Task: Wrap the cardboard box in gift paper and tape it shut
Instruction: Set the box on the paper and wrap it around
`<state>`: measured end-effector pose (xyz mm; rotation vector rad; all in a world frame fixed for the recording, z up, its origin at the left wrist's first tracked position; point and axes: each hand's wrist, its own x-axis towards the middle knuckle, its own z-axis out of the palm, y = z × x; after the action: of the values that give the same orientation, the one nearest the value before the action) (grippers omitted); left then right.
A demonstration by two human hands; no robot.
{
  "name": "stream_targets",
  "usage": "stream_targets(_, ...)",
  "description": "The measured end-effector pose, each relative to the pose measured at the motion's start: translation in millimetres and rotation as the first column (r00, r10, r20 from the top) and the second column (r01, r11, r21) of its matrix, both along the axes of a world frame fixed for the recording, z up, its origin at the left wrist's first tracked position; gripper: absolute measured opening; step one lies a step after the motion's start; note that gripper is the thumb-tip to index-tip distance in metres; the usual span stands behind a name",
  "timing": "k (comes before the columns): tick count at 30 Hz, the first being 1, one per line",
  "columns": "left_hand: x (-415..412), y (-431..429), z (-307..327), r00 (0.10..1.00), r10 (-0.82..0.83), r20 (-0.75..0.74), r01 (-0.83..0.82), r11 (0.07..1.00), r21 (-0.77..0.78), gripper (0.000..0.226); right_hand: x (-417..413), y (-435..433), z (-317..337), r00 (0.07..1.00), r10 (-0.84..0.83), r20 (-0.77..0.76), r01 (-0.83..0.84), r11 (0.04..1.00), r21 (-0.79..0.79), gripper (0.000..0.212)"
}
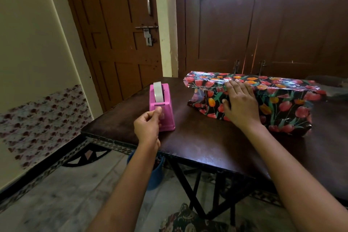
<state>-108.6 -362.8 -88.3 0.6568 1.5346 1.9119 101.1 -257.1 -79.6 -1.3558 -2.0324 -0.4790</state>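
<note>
The box, covered in black gift paper [282, 103] with red and orange tulips, lies on the dark wooden table [197, 137] at the right. Its left end is open, with loose paper sticking out. My right hand [240, 102] rests flat on the paper, fingers straight, over the box's near top edge. A pink tape dispenser [163, 117] with a clear tape roll [157, 91] stands on the table's left part. My left hand [148, 126] is at the dispenser's front, thumb and forefinger pinching the tape end at the cutter.
The table's left edge runs just left of the dispenser. A blue bucket [156, 175] stands on the floor under that edge. Brown doors [282, 24] close off the space behind the table. A patterned cushion [188, 220] lies below, near me.
</note>
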Motion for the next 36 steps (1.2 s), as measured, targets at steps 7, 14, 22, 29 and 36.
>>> stream_targets(7, -12, 9, -14, 0.974, 0.034, -0.223, -0.034, 0.999, 0.004, 0.017, 0, 2, -2, 1.000, -0.003, 0.004, 0.003, 1.000, 0.014, 0.051)
stream_targets(14, -16, 12, -15, 0.931, 0.034, -0.364, -0.047, 0.999, -0.025, 0.016, 2, -3, 10, 0.999, -0.009, 0.039, 0.010, 1.000, -0.030, 0.051)
stream_targets(22, -41, 16, -7, 0.914, -0.059, -0.401, 0.023, 0.995, -0.094, 0.016, 3, -5, 21, 1.000, 0.021, 0.011, -0.021, 0.999, -0.035, 0.044)
stream_targets(29, -48, 21, -1, 0.778, -0.069, -0.624, -0.073, 0.977, -0.198, 0.012, 3, -8, 39, 0.999, 0.031, -0.005, -0.032, 0.997, -0.066, 0.036)
stream_targets(36, -57, 22, 14, 0.549, -0.171, -0.818, -0.219, 0.915, -0.339, 0.012, 11, 1, 42, 0.985, 0.078, -0.156, -0.084, 0.996, -0.032, 0.020)
